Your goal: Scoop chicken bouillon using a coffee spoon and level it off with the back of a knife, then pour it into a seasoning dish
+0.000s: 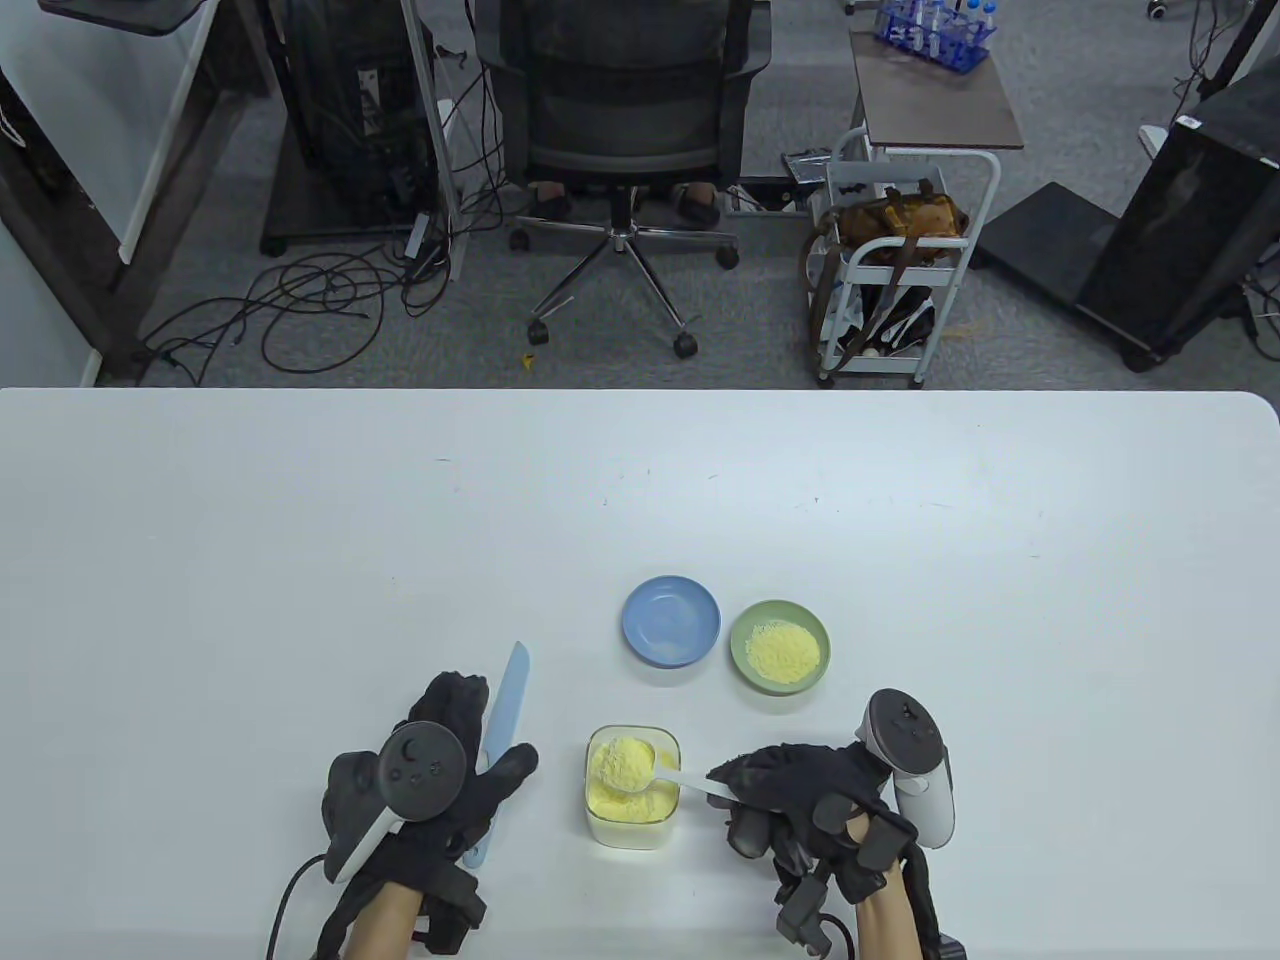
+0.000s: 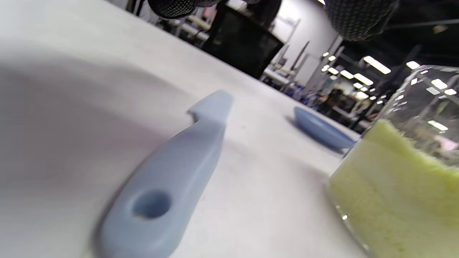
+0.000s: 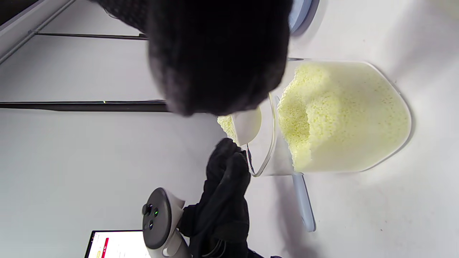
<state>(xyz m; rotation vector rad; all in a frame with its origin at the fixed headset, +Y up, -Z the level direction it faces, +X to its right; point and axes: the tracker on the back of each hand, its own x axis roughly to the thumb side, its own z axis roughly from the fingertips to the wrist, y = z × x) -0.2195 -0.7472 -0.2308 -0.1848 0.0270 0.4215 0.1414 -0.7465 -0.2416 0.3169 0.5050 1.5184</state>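
My right hand (image 1: 738,787) pinches the handle of a white coffee spoon (image 1: 668,777). Its bowl, heaped with yellow chicken bouillon (image 1: 622,762), hovers over the clear glass container (image 1: 632,832) of bouillon. In the right wrist view the spoon (image 3: 247,125) shows from below, beside the container (image 3: 344,114). A light blue knife (image 1: 512,685) lies flat on the table left of the container. My left hand (image 1: 455,720) lies over its middle with straight fingers. In the left wrist view the knife handle (image 2: 161,190) rests on the table, with fingertips (image 2: 172,7) above it and not around it.
Behind the container stand an empty blue seasoning dish (image 1: 671,620) and a green dish (image 1: 740,640) holding some bouillon (image 1: 785,650). The white table (image 1: 300,560) stretches wide to the left, right and back. An office chair and a trolley stand beyond the far edge.
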